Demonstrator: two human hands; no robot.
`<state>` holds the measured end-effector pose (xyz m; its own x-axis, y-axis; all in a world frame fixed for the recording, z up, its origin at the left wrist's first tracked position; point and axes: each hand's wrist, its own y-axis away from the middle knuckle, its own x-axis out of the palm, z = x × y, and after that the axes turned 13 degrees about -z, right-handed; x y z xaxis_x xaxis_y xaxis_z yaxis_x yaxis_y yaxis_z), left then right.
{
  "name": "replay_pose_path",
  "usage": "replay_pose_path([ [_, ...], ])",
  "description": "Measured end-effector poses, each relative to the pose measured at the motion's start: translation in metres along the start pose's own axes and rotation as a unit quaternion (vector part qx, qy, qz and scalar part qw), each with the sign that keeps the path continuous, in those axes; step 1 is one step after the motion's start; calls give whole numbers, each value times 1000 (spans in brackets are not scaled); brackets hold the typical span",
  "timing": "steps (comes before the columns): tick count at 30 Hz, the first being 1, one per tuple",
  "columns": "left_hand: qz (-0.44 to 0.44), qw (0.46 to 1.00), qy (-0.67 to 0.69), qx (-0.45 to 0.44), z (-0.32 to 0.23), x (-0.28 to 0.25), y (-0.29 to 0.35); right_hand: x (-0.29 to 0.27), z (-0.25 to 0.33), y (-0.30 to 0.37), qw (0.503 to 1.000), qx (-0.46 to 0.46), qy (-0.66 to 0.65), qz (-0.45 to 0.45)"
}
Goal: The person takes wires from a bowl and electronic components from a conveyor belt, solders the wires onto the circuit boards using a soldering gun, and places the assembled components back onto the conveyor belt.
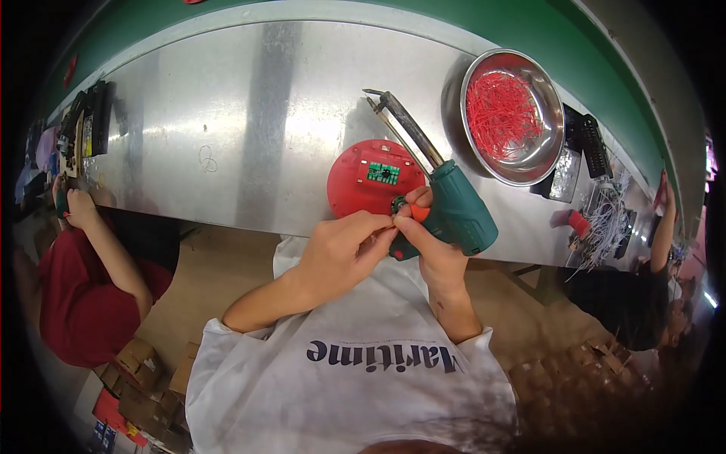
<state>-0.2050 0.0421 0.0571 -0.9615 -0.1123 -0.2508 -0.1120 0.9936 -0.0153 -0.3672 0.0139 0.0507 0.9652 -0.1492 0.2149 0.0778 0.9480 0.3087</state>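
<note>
My right hand [439,253] is closed round a green soldering gun [457,208] with an orange trigger. Its two metal prongs and dark tip point up and to the left, over the bench. Close beside it, my left hand [340,246] is closed in a pinch, its fingertips meeting my right thumb. What sits between those fingertips is too small to make out. Just beyond my hands lies a round red disc [348,185], with a small green circuit board [383,174] on it. A small round green part [398,203] shows by my right fingers.
A metal bowl [556,144] of short red wires [503,113] stands at the back right of the metal bench [197,98]. White wires [601,227] and black parts lie farther right. People work at both sides; one person's hand [79,204] shows at left. Cardboard boxes [144,378] sit below.
</note>
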Motion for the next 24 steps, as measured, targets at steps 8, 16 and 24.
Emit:
replay_pose_path([
  [8,-44,994,-45,89,3,2,-1,-1,2,0,998,53,-40,-6],
  [16,-37,996,-25,82,1,3,-1,1,-1,0,994,91,-65,-16],
  [24,-74,992,-49,86,0,6,0,7,0,2,989,107,-93,-40],
])
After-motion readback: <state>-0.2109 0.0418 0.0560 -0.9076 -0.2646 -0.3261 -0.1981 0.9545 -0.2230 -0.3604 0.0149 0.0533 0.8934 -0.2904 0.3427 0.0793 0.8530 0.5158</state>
